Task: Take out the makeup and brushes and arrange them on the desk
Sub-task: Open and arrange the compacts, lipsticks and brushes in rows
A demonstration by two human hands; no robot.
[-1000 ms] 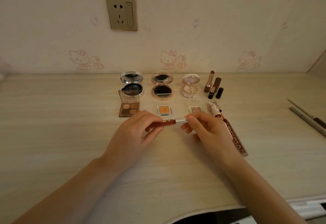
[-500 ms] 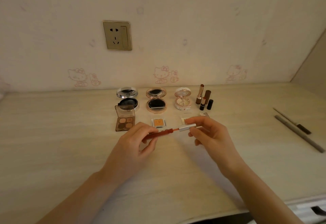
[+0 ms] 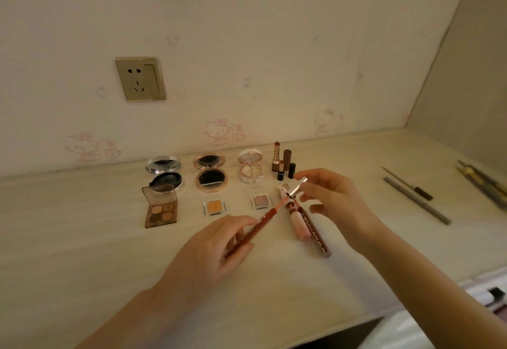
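My left hand [image 3: 216, 250] pinches the slim red-brown gloss tube [image 3: 255, 229] just above the desk [image 3: 82, 239], and my right hand [image 3: 334, 200] pinches its shiny silver cap [image 3: 297, 188]. Pink wand stem shows between, guessing it gets displayed open like the round compacts [image 3: 210, 178]. Two other glosses [image 3: 300, 225] lie beside

The pale desk [image 3: 68, 239] carries compacts [image 3: 211, 177], an eyeshadow palette [image 3: 161, 208], lipsticks [image 3: 275, 156] and pencils [image 3: 417, 200].
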